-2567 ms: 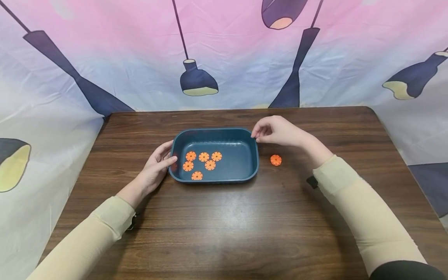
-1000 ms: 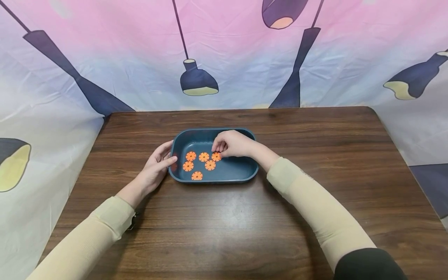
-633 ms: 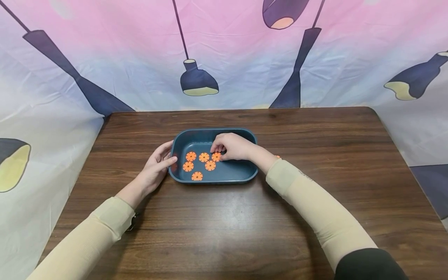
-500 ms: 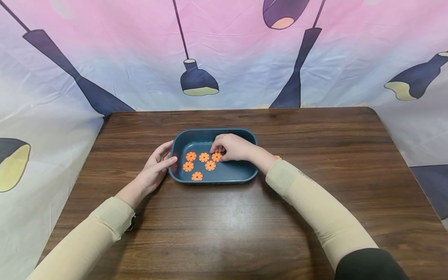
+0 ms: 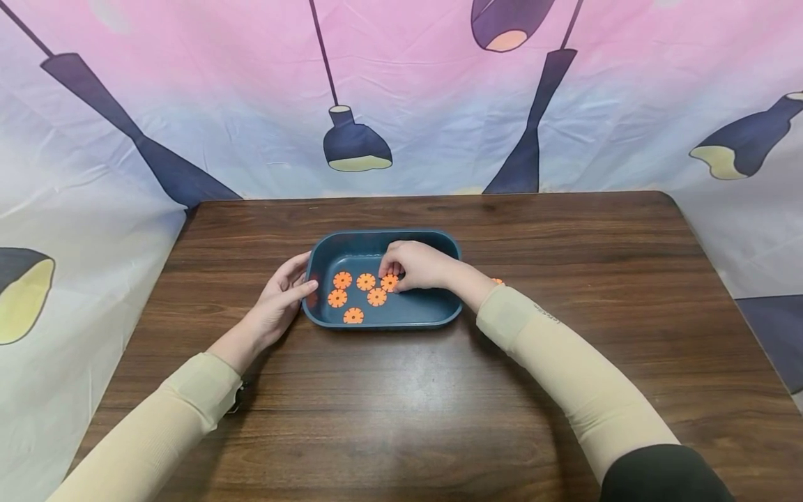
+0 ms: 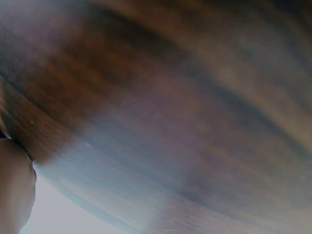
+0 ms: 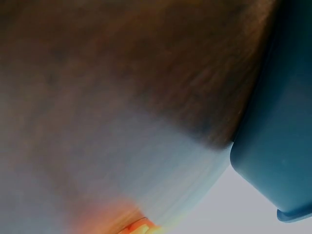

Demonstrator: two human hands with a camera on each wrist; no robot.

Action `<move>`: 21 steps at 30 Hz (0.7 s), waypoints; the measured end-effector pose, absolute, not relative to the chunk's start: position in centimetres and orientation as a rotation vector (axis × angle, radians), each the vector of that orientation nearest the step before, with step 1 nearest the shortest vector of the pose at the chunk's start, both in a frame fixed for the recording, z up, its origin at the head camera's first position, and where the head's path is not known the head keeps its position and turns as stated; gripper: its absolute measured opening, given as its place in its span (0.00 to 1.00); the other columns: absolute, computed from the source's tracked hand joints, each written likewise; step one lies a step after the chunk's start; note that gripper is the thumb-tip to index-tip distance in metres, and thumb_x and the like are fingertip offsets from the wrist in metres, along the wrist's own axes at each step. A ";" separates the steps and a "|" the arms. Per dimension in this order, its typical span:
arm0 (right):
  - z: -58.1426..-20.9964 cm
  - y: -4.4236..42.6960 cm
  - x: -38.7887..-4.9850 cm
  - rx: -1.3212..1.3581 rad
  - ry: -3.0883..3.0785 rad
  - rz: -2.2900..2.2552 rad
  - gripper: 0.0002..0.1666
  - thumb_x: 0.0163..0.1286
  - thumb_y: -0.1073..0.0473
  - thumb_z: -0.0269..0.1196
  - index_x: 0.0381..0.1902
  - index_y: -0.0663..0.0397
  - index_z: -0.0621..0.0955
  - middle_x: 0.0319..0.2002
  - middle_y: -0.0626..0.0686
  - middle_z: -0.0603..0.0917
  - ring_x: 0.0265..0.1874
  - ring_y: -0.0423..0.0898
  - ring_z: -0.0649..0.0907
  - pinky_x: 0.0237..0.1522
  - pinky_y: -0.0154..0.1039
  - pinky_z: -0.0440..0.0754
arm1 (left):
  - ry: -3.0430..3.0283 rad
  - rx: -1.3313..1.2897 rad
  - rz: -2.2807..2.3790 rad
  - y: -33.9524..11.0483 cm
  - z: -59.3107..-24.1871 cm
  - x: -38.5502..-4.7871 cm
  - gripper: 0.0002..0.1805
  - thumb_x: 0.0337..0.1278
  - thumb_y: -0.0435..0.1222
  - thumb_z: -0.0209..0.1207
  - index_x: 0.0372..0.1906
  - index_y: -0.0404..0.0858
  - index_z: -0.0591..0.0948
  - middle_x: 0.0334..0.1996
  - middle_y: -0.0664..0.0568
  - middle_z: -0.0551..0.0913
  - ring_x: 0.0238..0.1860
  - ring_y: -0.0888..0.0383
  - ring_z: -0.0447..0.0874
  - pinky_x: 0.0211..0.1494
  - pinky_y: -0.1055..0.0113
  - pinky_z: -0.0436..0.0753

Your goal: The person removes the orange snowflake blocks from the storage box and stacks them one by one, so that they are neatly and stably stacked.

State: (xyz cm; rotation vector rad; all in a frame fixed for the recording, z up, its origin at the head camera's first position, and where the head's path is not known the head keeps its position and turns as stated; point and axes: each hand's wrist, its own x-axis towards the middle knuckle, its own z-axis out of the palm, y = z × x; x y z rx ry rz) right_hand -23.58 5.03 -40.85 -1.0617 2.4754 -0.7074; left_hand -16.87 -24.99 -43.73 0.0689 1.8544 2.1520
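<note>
A dark blue rectangular tray (image 5: 433,307) with rounded corners sits on the table. My left hand (image 5: 276,303) grips its left end, the thumb over the rim. Inside the tray, my right hand (image 5: 417,265) has thumb and fingertips at the edges of an orange notched disc (image 5: 389,282), pinching it; the fingers partly cover it. Several more orange notched discs (image 5: 353,316) lie flat on the tray's left and middle floor. In the right wrist view the tray's outer wall (image 7: 278,146) fills the right side.
Another orange disc (image 5: 498,281) lies on the wooden table (image 5: 376,411) right of the tray, mostly hidden behind the right wrist. A fabric backdrop with printed lamps (image 5: 357,143) hangs beyond the table's back edge. The left wrist view is mostly blurred tabletop.
My right hand has come from above the tray's right rim to the disc inside, which has shifted very slightly right. My left hand and the tray stay in place.
</note>
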 end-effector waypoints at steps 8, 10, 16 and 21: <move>-40.6 5.3 -23.4 -1.034 2.484 -0.728 0.13 0.65 0.63 0.78 0.46 0.54 0.87 0.45 0.53 0.83 0.44 0.47 0.82 0.52 0.39 0.83 | 1.850 0.080 2.157 -24.9 -43.8 -16.8 0.25 0.77 0.27 0.55 0.72 0.49 0.72 0.64 0.65 0.78 0.65 0.70 0.77 0.65 0.79 0.77; -40.4 5.3 -23.3 -1.030 2.490 -0.733 0.12 0.66 0.64 0.77 0.45 0.53 0.87 0.44 0.53 0.83 0.43 0.47 0.82 0.52 0.39 0.83 | 1.849 0.082 2.159 -24.9 -43.9 -16.8 0.26 0.77 0.27 0.55 0.72 0.48 0.72 0.64 0.64 0.78 0.65 0.69 0.77 0.65 0.79 0.77; -40.0 5.8 -23.2 -1.033 2.506 -0.772 0.05 0.72 0.66 0.71 0.42 0.52 0.87 0.42 0.52 0.85 0.41 0.46 0.82 0.49 0.38 0.83 | 1.852 0.073 2.155 -24.9 -43.8 -16.8 0.25 0.77 0.27 0.55 0.71 0.49 0.72 0.64 0.64 0.77 0.66 0.69 0.76 0.66 0.79 0.76; -39.5 6.4 -23.0 -1.053 2.515 -0.828 0.04 0.74 0.66 0.67 0.42 0.52 0.87 0.42 0.52 0.87 0.39 0.46 0.83 0.47 0.38 0.83 | 1.856 0.073 2.150 -24.9 -43.8 -16.8 0.25 0.77 0.27 0.55 0.71 0.49 0.72 0.64 0.64 0.77 0.66 0.69 0.75 0.67 0.80 0.76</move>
